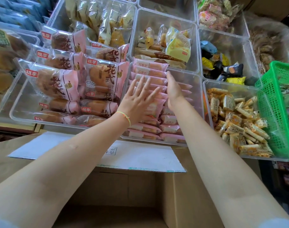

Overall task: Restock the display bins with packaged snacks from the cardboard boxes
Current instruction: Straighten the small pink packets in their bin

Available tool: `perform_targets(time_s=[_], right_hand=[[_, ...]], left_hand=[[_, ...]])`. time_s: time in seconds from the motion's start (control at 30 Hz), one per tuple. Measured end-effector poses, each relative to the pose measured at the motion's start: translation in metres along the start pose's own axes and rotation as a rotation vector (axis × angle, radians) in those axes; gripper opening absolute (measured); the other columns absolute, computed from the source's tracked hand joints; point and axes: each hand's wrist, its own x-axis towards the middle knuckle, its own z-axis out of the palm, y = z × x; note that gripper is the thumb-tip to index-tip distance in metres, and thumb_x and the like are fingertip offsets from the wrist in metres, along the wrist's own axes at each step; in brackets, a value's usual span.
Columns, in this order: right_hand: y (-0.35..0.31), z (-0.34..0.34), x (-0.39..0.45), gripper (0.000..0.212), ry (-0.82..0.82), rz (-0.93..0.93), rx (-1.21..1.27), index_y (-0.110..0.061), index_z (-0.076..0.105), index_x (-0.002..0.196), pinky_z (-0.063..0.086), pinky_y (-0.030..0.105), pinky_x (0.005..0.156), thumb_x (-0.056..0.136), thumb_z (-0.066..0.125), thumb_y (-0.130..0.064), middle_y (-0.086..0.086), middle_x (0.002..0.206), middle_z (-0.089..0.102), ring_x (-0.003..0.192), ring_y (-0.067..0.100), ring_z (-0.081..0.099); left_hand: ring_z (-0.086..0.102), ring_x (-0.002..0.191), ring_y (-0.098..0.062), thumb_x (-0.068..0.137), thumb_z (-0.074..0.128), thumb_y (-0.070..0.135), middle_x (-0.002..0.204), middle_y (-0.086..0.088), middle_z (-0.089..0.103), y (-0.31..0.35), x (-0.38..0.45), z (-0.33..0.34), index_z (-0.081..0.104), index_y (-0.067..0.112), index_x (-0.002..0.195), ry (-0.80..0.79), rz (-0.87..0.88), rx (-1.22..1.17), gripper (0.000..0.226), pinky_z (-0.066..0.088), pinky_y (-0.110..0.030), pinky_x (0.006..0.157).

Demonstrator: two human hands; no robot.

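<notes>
We are squaring up the pink snack packs (150, 74) in the clear bin (195, 99) just beyond the open cardboard box (117, 191), left hand (137, 102) flat on them, right hand (173, 89) straight-fingered alongside, gripping nothing; next, we judge, more packs from the box.

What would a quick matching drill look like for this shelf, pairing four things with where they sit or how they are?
Things:
1. left hand
2. right hand
3. green basket
4. cardboard box

Places or states:
A. at the far right edge, beside the bin of orange-wrapped bars
B. open, right below the bins
C. flat, fingers spread on the left stack of pink snack packs
D. edge-on, between the two stacks in the same bin

Pairs: 1-C, 2-D, 3-A, 4-B
</notes>
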Motion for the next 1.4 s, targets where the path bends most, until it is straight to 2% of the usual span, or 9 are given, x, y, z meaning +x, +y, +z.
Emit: perform_targets(time_s=[0.3,0.43,0.53,0.6,0.73,0.87,1.07,1.2,1.4], right_hand=[[0.025,0.001,0.004,0.054,0.053,-0.006,0.213,-0.016,0.056,0.135,0.046,0.029,0.101,0.102,0.035,-0.054,-0.01,0.116,0.066,0.111,0.008,0.061],[0.027,0.007,-0.004,0.048,0.037,0.001,0.232,-0.025,0.051,0.137,0.048,0.012,0.069,0.103,0.033,-0.055,-0.019,0.104,0.055,0.08,-0.011,0.058],[0.027,-0.01,0.002,0.083,0.066,-0.049,0.17,-0.019,0.046,0.147,0.041,0.031,0.108,0.089,0.04,-0.078,-0.006,0.138,0.056,0.13,0.011,0.053],[0.037,-0.036,0.011,0.097,0.183,-0.062,-0.004,-0.022,0.044,0.15,0.024,0.048,0.121,0.076,0.05,-0.085,0.004,0.157,0.04,0.146,0.024,0.033],[0.037,-0.066,-0.023,0.045,0.155,-0.234,-0.59,-0.017,0.052,0.144,0.035,0.037,0.116,0.1,0.05,-0.028,0.002,0.147,0.051,0.138,0.02,0.044],[0.062,-0.085,-0.015,0.094,-0.122,-0.239,-1.369,-0.026,0.019,0.158,0.017,0.048,0.123,0.084,0.07,-0.055,0.002,0.165,0.02,0.151,0.024,0.017],[0.067,-0.091,-0.009,0.054,0.068,-0.468,-1.186,-0.016,0.051,0.14,0.037,0.045,0.112,0.089,0.068,-0.017,0.009,0.143,0.052,0.135,0.028,0.042],[0.067,-0.11,-0.024,0.016,0.135,-0.474,-1.601,-0.014,0.067,0.104,0.04,0.041,0.095,0.092,0.056,-0.015,0.008,0.108,0.066,0.107,0.03,0.056],[0.073,-0.118,-0.034,0.03,0.068,-0.494,-1.784,-0.019,0.067,0.107,0.033,0.041,0.105,0.087,0.052,-0.003,0.005,0.113,0.064,0.116,0.028,0.048]], left_hand=[[-0.005,0.149,-0.043,0.098,0.038,0.031,0.161,-0.025,-0.009,0.0,0.002,0.004,-0.015,0.02,0.156,-0.005,0.023,-0.074,0.079,0.003,-0.052,0.122],[0.001,0.149,-0.044,0.099,0.038,0.039,0.162,-0.026,-0.003,-0.001,0.003,0.006,-0.011,0.019,0.157,0.01,0.014,-0.051,0.078,0.002,-0.051,0.122],[-0.001,0.149,-0.044,0.096,0.038,0.054,0.162,-0.025,-0.004,-0.001,0.003,0.006,-0.012,0.02,0.156,-0.021,0.022,-0.066,0.085,0.002,-0.051,0.123],[-0.003,0.149,-0.043,0.093,0.038,0.064,0.162,-0.025,-0.007,-0.001,0.003,0.002,-0.016,0.021,0.155,-0.05,0.028,-0.069,0.093,0.001,-0.051,0.123],[-0.006,0.149,-0.044,0.09,0.042,0.069,0.161,-0.025,-0.008,-0.001,0.002,-0.006,-0.018,0.022,0.155,-0.078,0.01,-0.075,0.1,-0.002,-0.052,0.122],[0.006,0.149,-0.045,0.092,0.05,0.039,0.161,-0.028,0.007,0.023,0.0,-0.023,0.004,0.015,0.158,-0.017,0.018,-0.076,0.084,0.007,-0.053,0.122],[0.064,0.1,-0.033,0.084,0.059,0.015,0.107,-0.012,0.066,0.074,-0.001,-0.043,0.064,0.009,0.11,0.099,0.348,-0.262,0.027,0.049,-0.041,0.09],[0.052,0.115,-0.029,0.094,0.05,0.02,0.124,-0.009,0.056,0.09,0.006,-0.038,0.055,0.012,0.126,-0.28,0.328,-0.037,0.033,0.038,-0.037,0.1],[0.053,0.113,-0.031,0.09,0.049,0.02,0.118,-0.006,0.062,0.09,0.015,-0.029,0.062,0.02,0.121,-0.238,0.396,0.174,0.034,0.024,-0.047,0.116]])
